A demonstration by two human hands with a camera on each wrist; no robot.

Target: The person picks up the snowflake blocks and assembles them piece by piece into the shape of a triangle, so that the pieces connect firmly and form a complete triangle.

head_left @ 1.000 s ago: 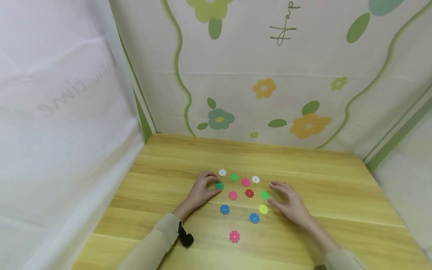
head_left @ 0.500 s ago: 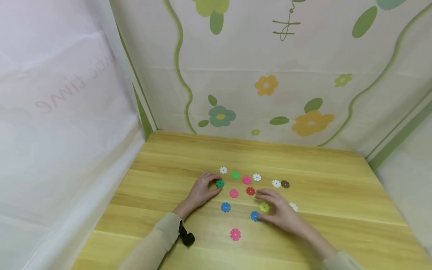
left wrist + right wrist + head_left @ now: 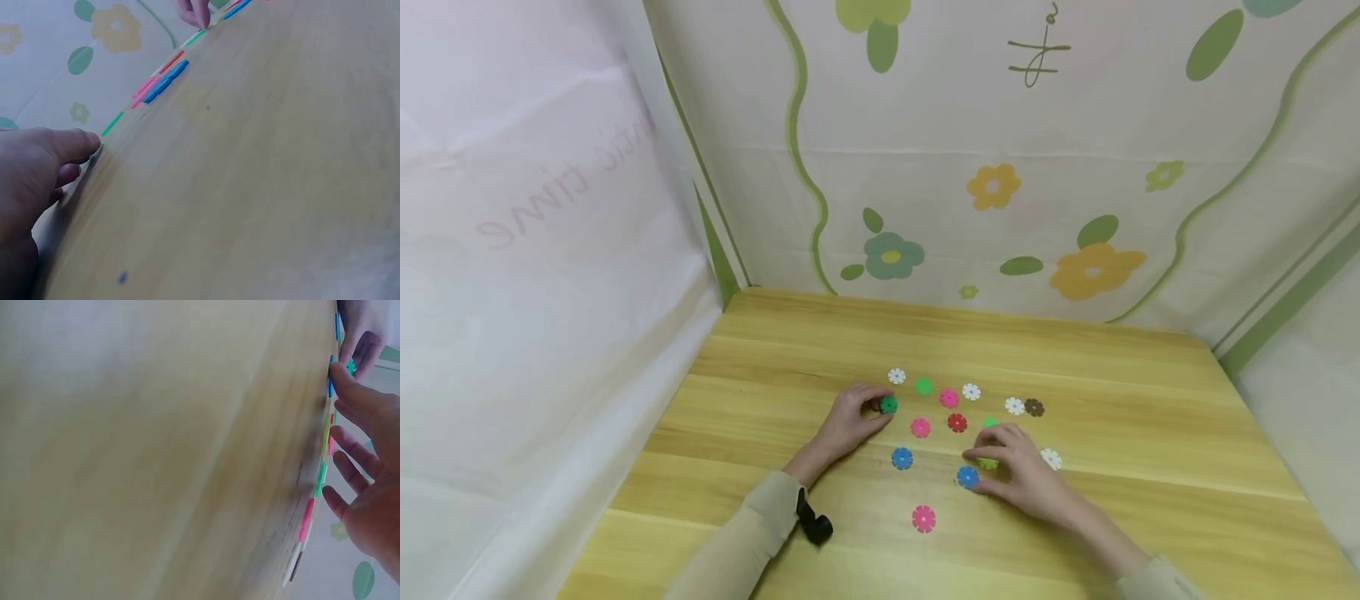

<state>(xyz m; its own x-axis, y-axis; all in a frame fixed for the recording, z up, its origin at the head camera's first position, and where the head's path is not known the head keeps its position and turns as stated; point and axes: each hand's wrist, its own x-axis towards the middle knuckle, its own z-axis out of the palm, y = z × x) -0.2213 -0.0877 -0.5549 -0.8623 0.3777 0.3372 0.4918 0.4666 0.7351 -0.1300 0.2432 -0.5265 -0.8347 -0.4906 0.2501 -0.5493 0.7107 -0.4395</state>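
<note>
In the head view my left hand [image 3: 848, 423] pinches a dark green notched plastic disc [image 3: 888, 405] between thumb and fingers; something dark reddish shows behind it. The right wrist view also shows that green disc [image 3: 350, 366] standing in the left fingers. My right hand [image 3: 1026, 475] is low over the table, its thumb touching the edge of a blue disc [image 3: 967, 477] that lies flat. Under its other fingers a yellow disc [image 3: 988, 463] is partly hidden, and a bright green disc [image 3: 991, 423] peeks out behind them. In the right wrist view the right fingers [image 3: 359, 453] are spread and loosely bent.
More discs lie flat on the wooden table [image 3: 760, 333]: a red one [image 3: 957, 422], pink ones such as the near one [image 3: 923, 518], a blue one [image 3: 902, 458], several white ones and a brown one [image 3: 1034, 407]. A flower-patterned cloth [image 3: 925, 167] hangs behind.
My right hand has moved left from the bright green disc to the blue disc, and its fingers have drawn in slightly over the yellow one. The left hand stays with the green disc.
</note>
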